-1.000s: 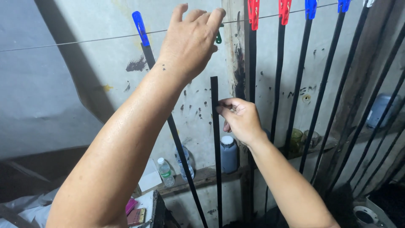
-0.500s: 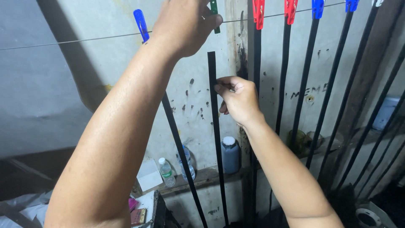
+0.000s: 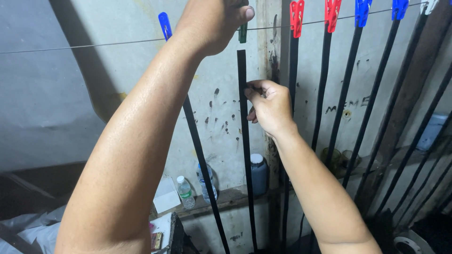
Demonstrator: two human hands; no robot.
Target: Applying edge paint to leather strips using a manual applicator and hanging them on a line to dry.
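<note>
Closest to me is the left forearm, raised steeply so that the left hand (image 3: pixel 214 21) sits at the top of the view, fingers curled around a green clothespin (image 3: pixel 243 33) on the thin wire line (image 3: pixel 94 45). The hand is closed on the peg, thumb pressing its side. Just below and to the right, the right hand (image 3: pixel 269 107) pinches the black strip (image 3: pixel 244 141) between thumb and fingertips, holding it upright with its top end right under the green peg. The strip hangs straight down past the shelf.

Along the same line, a blue clothespin (image 3: pixel 164 26) holds another black strip to the left, and two red clothespins (image 3: pixel 296 18) and more blue ones hold further strips to the right. Behind them, against the stained grey wall (image 3: pixel 56 94), a wooden shelf (image 3: pixel 226 200) carries a clear plastic bottle (image 3: pixel 186 192) and a dark jar with a white lid (image 3: pixel 258 174).
</note>
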